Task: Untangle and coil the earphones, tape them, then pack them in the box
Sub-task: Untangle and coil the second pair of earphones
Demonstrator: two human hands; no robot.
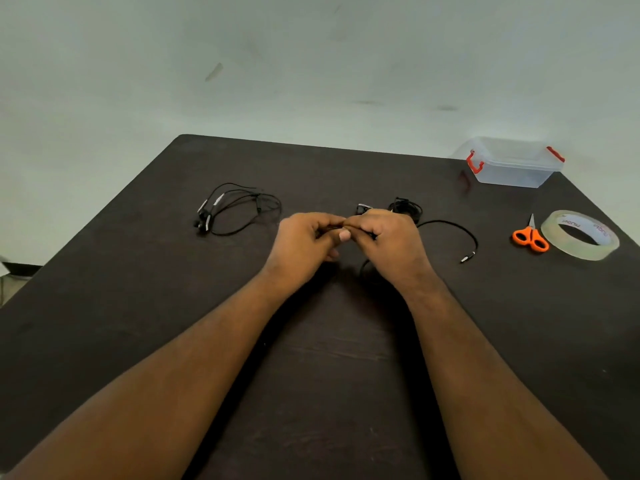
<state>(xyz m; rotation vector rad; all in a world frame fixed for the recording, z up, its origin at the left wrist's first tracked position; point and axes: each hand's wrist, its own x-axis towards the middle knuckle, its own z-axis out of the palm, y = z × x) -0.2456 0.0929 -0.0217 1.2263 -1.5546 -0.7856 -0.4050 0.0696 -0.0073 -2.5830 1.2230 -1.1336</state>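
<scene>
My left hand (pixel 304 244) and my right hand (pixel 388 240) meet above the middle of the dark table, fingers curled and pinching the black earphones (pixel 446 226). Their cable loops out to the right and ends in a plug lying on the table; a bunch of the wire shows just behind my right hand. A second pair of black earphones (pixel 239 209) lies loosely tangled to the left of my hands. The clear plastic box (pixel 512 164) with red clips stands open at the far right corner. A roll of clear tape (pixel 580 235) lies at the right.
Orange-handled scissors (pixel 530 237) lie between the cable's plug and the tape roll. The dark table (pixel 329 358) ends at a pale wall behind and drops off at the left edge.
</scene>
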